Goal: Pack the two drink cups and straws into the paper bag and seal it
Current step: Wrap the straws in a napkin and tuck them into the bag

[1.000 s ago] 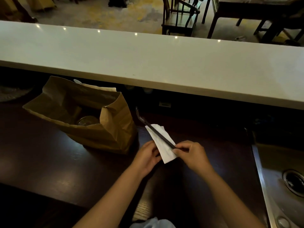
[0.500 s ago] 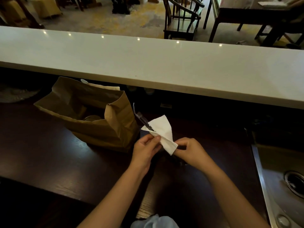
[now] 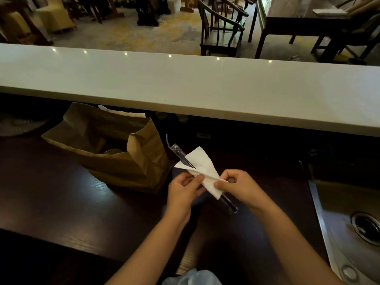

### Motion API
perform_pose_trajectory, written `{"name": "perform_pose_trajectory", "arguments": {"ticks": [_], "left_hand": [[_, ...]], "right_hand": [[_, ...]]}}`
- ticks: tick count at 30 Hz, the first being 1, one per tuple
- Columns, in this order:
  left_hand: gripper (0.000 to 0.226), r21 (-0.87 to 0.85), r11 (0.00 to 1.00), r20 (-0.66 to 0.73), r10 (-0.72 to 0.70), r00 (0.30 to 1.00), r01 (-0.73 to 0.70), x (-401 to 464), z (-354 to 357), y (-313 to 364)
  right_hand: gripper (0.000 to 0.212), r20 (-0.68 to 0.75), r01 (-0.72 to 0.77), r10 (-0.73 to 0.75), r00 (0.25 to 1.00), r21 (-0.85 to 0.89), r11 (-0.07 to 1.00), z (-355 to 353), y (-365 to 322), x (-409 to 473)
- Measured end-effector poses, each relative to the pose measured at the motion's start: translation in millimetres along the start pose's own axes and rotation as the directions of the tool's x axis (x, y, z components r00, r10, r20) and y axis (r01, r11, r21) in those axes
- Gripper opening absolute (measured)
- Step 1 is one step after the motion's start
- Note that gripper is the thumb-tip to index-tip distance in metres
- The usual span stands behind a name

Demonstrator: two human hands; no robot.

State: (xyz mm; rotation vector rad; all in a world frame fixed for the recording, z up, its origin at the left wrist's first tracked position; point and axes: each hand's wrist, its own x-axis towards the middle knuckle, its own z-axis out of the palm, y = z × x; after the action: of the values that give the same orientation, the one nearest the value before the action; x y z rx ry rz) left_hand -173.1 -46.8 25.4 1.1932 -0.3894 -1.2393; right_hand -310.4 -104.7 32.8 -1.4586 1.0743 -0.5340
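A brown paper bag (image 3: 131,161) stands open on the dark counter, left of my hands, with a clear cup lid (image 3: 112,151) showing deep inside. Both hands hold a white napkin (image 3: 202,167) folded around dark wrapped straws (image 3: 181,154). The straws poke out toward the bag at the top and below my right hand at the bottom end. My left hand (image 3: 182,191) pinches the napkin's left edge. My right hand (image 3: 238,187) pinches its right side. The bundle is lifted just above the counter, to the right of the bag.
A long white bar top (image 3: 205,89) runs across above the dark work counter (image 3: 61,202). A steel sink (image 3: 353,227) with a drain lies at the right. Chairs and tables stand beyond the bar. A pale cloth (image 3: 191,277) shows at the bottom edge.
The napkin lay flat under the straws a second ago. It has since been lifted and folded over the straws, with both hands pinching it closed.
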Motion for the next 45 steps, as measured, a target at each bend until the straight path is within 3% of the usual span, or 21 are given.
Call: {"name": "perform_pose_trajectory", "arguments": {"ticks": [5, 8, 13, 16, 22, 33, 45], "left_hand": [[0.012, 0.182, 0.983, -0.035, 0.024, 0.999, -0.018, -1, -4, 1], [0.014, 0.276, 0.961, -0.031, 0.022, 0.999, -0.013, 0, -4, 0], [0.011, 0.113, 0.989, 0.087, -0.102, 0.991, 0.092, 0, -10, 16], [0.011, 0.225, 0.974, 0.084, -0.058, 0.995, 0.037, -3, -12, 25], [0.008, 0.387, 0.906, 0.049, 0.164, 0.985, -0.17, -9, -1, 49], [0.011, 0.443, 0.8, 0.173, 0.367, 0.914, -0.405, -27, 37, 185], [0.022, 0.523, 0.737, 0.159, 0.409, 0.899, -0.428, -21, -32, 257]], "right_hand": [[0.028, 0.058, -0.075, 0.073, 0.996, 0.03, 0.997, 6, -3, -3], [0.01, 0.088, -0.07, 0.071, 0.994, -0.008, 0.997, 13, -4, -5], [0.012, 0.16, -0.091, 0.092, 0.983, -0.012, 0.996, 7, -6, -7], [0.007, 0.215, -0.094, 0.102, 0.971, -0.047, 0.994, 2, -11, -8], [0.018, 0.117, 0.024, -0.029, 0.993, 0.046, 0.999, 3, -45, -2], [0.014, 0.116, 0.382, -0.366, 0.923, -0.175, 0.908, -14, -188, 3], [0.009, 0.217, 0.41, -0.358, 0.908, -0.291, 0.864, 50, -262, 44]]}}
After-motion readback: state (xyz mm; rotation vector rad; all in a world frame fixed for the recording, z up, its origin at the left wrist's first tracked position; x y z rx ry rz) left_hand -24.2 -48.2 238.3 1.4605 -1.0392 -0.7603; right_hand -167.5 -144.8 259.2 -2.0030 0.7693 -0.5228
